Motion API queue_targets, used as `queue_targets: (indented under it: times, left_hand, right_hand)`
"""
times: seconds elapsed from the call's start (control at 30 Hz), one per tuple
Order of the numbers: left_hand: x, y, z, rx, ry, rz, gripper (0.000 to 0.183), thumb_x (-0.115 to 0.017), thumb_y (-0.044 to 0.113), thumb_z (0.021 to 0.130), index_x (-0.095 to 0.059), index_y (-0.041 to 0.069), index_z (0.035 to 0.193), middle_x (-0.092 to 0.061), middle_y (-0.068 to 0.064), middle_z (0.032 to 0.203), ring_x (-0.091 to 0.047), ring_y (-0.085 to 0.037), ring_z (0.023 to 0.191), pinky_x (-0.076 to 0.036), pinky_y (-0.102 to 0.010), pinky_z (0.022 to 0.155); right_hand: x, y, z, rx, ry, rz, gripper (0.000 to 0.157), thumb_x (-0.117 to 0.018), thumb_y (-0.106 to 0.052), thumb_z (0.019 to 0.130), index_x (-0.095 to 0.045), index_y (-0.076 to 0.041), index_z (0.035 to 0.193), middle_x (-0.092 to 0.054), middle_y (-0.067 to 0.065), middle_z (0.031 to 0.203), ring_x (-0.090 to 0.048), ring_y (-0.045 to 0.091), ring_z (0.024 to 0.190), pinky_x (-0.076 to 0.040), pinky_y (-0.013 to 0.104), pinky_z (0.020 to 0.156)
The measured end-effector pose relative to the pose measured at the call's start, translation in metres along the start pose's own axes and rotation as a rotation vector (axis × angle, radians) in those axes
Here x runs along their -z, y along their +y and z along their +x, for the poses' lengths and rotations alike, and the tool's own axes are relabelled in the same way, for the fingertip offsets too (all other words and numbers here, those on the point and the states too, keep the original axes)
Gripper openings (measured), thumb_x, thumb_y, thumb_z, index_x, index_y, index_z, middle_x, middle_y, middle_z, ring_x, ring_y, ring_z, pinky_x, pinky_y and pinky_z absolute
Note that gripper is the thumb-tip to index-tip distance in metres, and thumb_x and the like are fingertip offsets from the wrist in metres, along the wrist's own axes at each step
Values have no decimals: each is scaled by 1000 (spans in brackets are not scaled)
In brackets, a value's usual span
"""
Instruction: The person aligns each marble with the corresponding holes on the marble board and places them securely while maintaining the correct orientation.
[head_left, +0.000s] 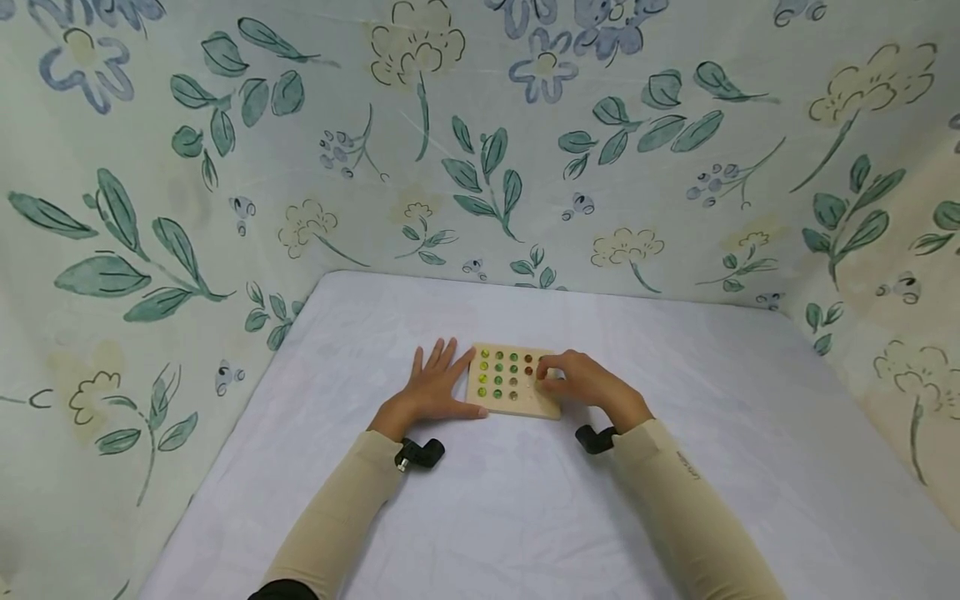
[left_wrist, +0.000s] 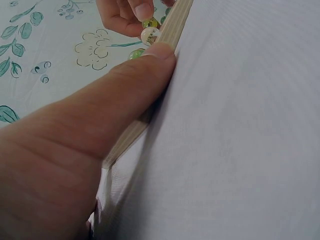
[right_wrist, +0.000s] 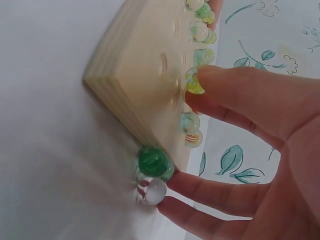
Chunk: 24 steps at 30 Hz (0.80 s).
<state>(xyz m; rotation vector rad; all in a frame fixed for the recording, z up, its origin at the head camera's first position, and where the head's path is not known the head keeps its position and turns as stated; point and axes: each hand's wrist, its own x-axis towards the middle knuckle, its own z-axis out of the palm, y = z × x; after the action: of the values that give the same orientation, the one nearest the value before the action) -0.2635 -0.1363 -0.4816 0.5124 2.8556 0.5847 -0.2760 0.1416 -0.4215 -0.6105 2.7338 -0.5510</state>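
Observation:
A pale wooden board [head_left: 542, 407] with round hollows lies on the white cloth, holding rows of glass marbles, among them yellow [head_left: 483, 379], green [head_left: 498, 381] and reddish-brown [head_left: 528, 359] ones. My left hand [head_left: 431, 392] is spread at its left side, thumb [left_wrist: 135, 82] against the near edge and index fingertip by the far left corner. Over the board's right part, my right hand [head_left: 588, 379] pinches a clear-and-yellow marble [right_wrist: 192, 82] between thumb and index finger. Its lower fingers touch loose marbles beside the board, including a dark green marble [right_wrist: 152, 161] and a clear marble [right_wrist: 152, 191].
White cloth [head_left: 480, 517] covers the table around the board. A floral curtain [head_left: 480, 125] hangs behind the far edge and along both sides. Each wrist carries a black camera, such as the left camera [head_left: 423, 454].

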Motion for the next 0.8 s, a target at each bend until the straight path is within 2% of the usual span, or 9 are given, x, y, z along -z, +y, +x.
queue_targets:
  times: [0.8]
  left_hand:
    - [1, 0, 0, -2, -2, -10, 115, -63, 79, 68, -9, 29, 156, 5, -8, 162, 14, -27, 146, 16, -52, 113]
  right_hand:
    - [2, 1, -1, -26, -17, -21, 8, -64, -17, 91, -67, -21, 98, -58, 9, 115, -50, 26, 96, -44, 38, 81]
